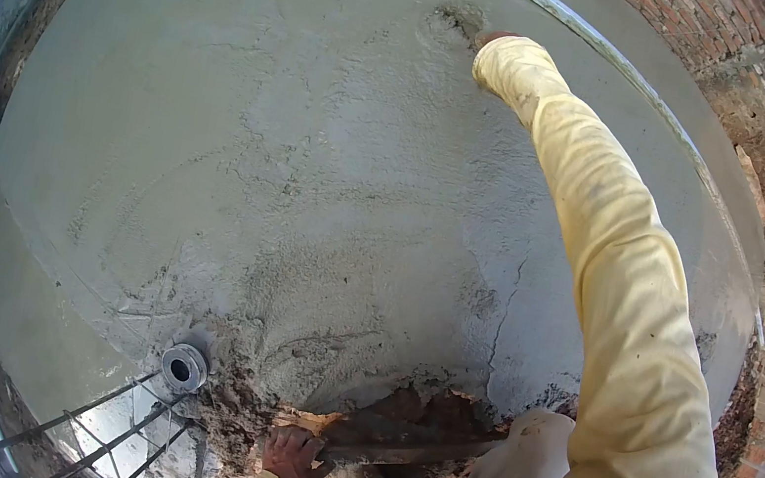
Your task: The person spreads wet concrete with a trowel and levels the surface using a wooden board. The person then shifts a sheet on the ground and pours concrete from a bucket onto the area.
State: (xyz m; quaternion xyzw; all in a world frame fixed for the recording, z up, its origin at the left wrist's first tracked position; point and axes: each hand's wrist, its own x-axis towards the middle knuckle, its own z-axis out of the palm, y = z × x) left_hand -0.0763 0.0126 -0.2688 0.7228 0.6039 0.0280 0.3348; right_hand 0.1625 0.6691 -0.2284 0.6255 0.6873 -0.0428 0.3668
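Note:
My right arm, in a pale yellow sleeve, stretches far out over a wide layer of wet grey concrete (pixel 361 186). Only a sliver of my right hand (pixel 496 37) shows past the cuff, beside a rough hollow (pixel 459 21) in the concrete. Its fingers are hidden, so what it holds cannot be seen. Low in the view, my left hand (pixel 296 456) rests on the broken earthy edge (pixel 314 421), its thumb spread away from the fingers. Just right of it lies a long narrow bar (pixel 414 452), partly hidden by my light-coloured trouser leg (pixel 534 453).
A grey round pipe end (pixel 184 369) stands at the lower left, beside steel reinforcing bars (pixel 110 441). A long pale straight strip (pixel 629 73) crosses the concrete at the upper right. Brick walling (pixel 702 24) borders that side. A crack (pixel 500 328) runs through the concrete.

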